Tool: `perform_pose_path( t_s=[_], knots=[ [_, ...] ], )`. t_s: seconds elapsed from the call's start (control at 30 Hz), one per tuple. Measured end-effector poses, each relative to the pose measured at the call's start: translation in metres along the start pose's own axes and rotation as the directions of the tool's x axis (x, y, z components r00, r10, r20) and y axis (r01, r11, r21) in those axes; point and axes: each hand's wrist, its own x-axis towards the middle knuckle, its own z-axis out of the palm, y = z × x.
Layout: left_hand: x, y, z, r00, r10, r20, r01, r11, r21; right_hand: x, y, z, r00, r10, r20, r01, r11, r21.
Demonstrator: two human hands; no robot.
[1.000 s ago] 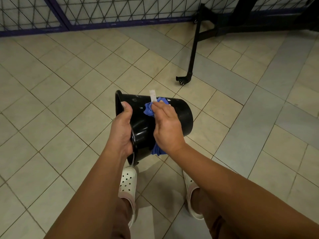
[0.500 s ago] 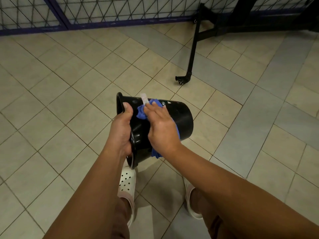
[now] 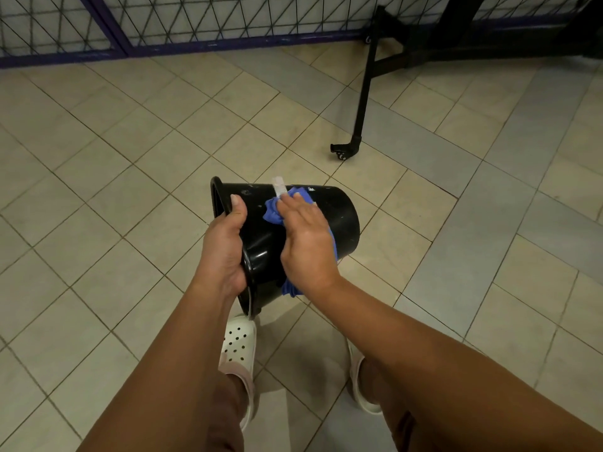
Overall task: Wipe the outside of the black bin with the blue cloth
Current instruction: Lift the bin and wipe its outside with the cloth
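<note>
A: So, where was the bin (image 3: 339, 220)?

B: Mid-view, held off the tiled floor (image 3: 98, 177) on its side. Mouth faced nine o'clock, base faced three.

A: Left hand (image 3: 225, 246)?

B: Clamped on the rim at the nine o'clock end. Thumb lay on the outer wall; the other fingers were out of sight.

A: Right hand (image 3: 306, 236)?

B: Laid flat, fingers straight and close together, pressing the blue cloth (image 3: 272, 215) against the bin's upper side. Cloth bunched out past the fingertips (image 3: 287, 199) toward nine o'clock. A bit more showed under the wrist at six. A white tag (image 3: 279, 185) stuck up at twelve o'clock of the fingertips.

A: Anything else noted?

B: White clogs (image 3: 239, 344) on the floor at six o'clock of the bin. Black stand leg (image 3: 363, 102) with a castor (image 3: 341, 154) at one o'clock, well apart. Wire fence (image 3: 195, 21) along twelve.
</note>
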Motion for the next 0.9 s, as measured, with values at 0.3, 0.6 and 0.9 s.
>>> perform_pose_path(
  t_s=[0.3,0.6,0.9],
  knots=[
    [-0.005,-0.002,0.005,0.998,0.06,0.013,-0.061,0.995,0.083,0.022,0.034,-0.009,0.987,0.135,0.088,-0.137,0.991,0.011],
    [-0.006,0.0,0.006,1.0,0.006,0.03,-0.009,0.997,0.08,0.006,0.011,-0.003,0.997,0.053,0.058,-0.054,0.998,0.019],
    [-0.009,0.003,0.0,0.999,0.052,-0.015,-0.05,0.989,0.14,0.013,0.035,-0.008,0.955,0.296,0.027,-0.295,0.955,-0.019]
  ],
)
